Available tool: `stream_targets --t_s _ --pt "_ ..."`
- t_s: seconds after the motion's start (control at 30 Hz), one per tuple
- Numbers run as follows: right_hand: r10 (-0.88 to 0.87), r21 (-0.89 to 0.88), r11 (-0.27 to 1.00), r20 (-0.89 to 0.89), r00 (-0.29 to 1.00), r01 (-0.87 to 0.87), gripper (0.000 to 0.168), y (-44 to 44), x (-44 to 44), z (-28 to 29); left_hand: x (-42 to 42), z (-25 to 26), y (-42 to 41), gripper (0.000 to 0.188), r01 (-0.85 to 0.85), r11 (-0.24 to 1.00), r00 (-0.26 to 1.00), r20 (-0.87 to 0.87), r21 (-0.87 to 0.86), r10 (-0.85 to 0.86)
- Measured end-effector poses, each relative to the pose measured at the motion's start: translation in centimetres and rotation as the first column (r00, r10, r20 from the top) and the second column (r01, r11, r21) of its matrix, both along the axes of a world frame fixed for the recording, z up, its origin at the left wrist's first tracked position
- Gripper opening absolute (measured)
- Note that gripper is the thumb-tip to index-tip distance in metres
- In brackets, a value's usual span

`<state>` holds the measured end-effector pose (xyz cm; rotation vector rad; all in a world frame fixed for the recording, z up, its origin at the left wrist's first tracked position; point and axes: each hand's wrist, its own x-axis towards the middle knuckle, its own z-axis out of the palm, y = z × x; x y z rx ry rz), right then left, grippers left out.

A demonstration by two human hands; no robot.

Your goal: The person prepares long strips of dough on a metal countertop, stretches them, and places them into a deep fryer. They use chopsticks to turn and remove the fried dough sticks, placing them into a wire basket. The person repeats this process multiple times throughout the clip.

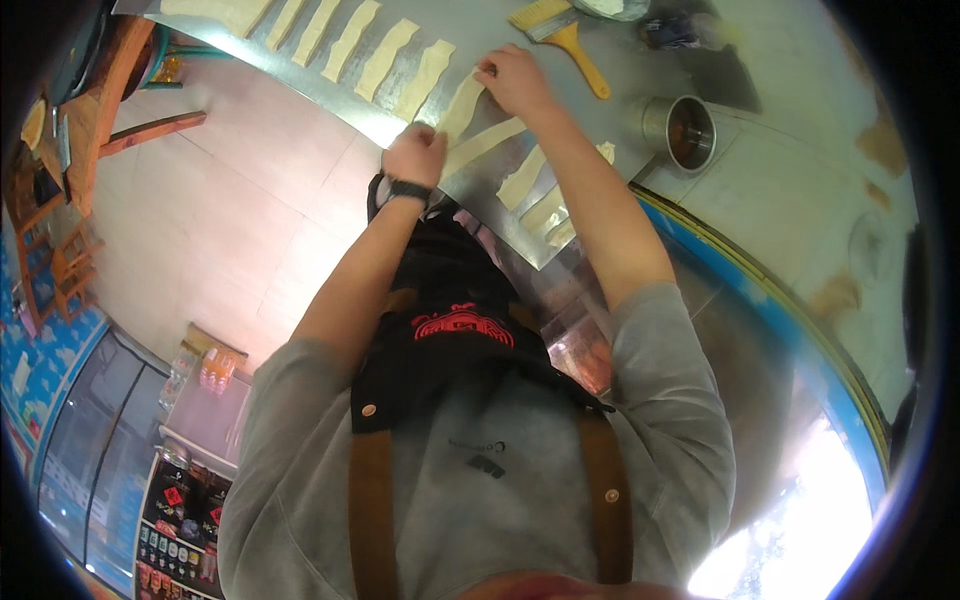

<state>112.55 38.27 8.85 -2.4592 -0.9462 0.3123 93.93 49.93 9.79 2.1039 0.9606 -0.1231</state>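
Between my two hands lies a flat strip of dough [462, 105] on a metal worktop [487, 217]. My left hand [417, 155], with a dark band on its wrist, pinches the strip's near end. At its far end, the fingers of my right hand [513, 78] are closed on the dough. Another dough strip [484, 146] slants just to the right, partly beside my right wrist. Several more strips [386, 60] lie in a row to the left, and further ones [523, 178] lie under and near my right forearm.
Beyond my right hand lies a yellow-handled brush [562, 37], near a bowl [613, 6] at the top edge. A metal pot [679, 133] with dark liquid stands to the right. The worktop's near edge is close to my apron. Wooden furniture [124, 112] stands at far left.
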Motion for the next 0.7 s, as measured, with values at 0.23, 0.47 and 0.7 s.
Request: stream_targets --t_s 0.23,0.47,0.7 --pt "-0.143 0.117 0.941 -0.712 0.688 0.317 0.017 -3.4 -1.3 2.3 0.4 4.7 -2.0 0.021 -0.198 0.771 0.852 0.282 -0.606 0.441" --pt "-0.200 0.120 0.939 -0.572 0.796 0.322 0.025 -8.9 -1.0 -0.5 -4.3 2.8 -3.4 0.020 -0.266 0.818 0.863 0.253 -0.509 0.438" --pt "-0.146 0.163 0.967 -0.274 0.950 0.196 0.015 -7.7 -3.4 0.8 -5.3 -0.2 -3.2 0.029 0.001 0.973 0.952 0.296 0.232 -0.072"
